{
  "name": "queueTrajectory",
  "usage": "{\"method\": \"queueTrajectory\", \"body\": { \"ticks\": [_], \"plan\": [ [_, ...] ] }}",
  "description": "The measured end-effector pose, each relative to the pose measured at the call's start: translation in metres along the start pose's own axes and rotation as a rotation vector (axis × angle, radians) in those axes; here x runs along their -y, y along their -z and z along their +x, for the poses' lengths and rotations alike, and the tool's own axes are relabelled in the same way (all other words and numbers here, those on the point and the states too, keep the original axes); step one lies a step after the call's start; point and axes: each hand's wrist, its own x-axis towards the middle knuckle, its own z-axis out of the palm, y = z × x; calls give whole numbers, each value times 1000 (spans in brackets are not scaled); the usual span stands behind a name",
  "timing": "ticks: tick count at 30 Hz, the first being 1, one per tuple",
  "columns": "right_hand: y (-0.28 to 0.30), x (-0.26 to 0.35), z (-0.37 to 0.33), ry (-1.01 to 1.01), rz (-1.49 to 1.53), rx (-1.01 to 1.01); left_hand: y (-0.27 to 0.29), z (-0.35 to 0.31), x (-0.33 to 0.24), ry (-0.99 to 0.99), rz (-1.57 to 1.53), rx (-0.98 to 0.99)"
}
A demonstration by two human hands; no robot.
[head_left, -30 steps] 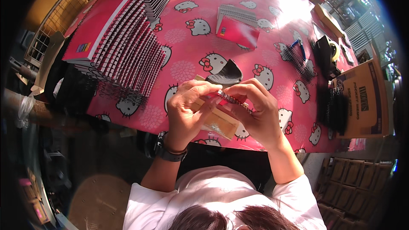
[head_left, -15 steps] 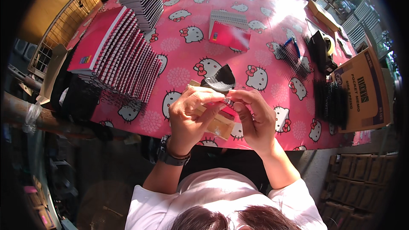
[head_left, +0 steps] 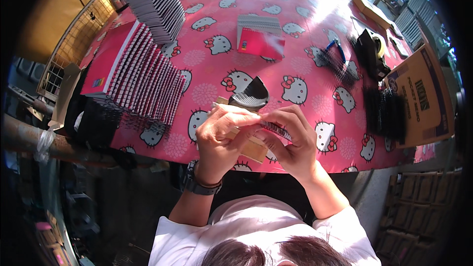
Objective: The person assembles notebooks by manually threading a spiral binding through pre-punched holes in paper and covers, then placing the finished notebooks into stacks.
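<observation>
Both hands meet over the near middle of the table, their fingertips pinched together. Between them is a small spiral notebook (head_left: 277, 130), its dark coil showing in front of my right hand (head_left: 291, 140). My left hand (head_left: 219, 135), with a dark watch on the wrist, grips the other end; its fingers hide most of the notebook. Under the hands lies a light wooden block (head_left: 254, 149). Just beyond them sits a black ribbed, cup-like piece (head_left: 250, 96).
Tall stacks of pink spiral notebooks (head_left: 145, 71) and more notebooks (head_left: 153, 7) stand at left. Two notebooks (head_left: 261, 43) lie mid-table. Blue-handled pliers (head_left: 336, 49), loose black coils (head_left: 382, 113), a tape dispenser (head_left: 372, 51) and a cardboard box (head_left: 421, 98) are at right on the pink patterned tablecloth (head_left: 207, 93).
The held notebook has turned so its coil now shows along the right fingers, and the pink cover glimpsed before is hidden. My fingers have closed in together; the view has shifted slightly.
</observation>
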Motion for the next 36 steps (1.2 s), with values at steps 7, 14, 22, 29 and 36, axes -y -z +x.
{"method": "queueTrajectory", "body": {
  "ticks": [7, 14, 22, 29, 36],
  "plan": [
    [10, 9, 7, -51, -72, 155, 7, 2, -3, -150, 17, 32],
    [9, 25, 14, -8, -216, 232, 8, -2, -1, -101, -35, -19],
    [3, 34, 40, 45, -194, 309, 23, -1, 4, -27, -154, -61],
    [-12, 66, 92, 334, -219, 282, 66, 35, -24, -161, -77, -216],
    [-34, 91, 191, 61, 332, 63, 119, 66, -39, -75, -97, -301]
  ]
}}
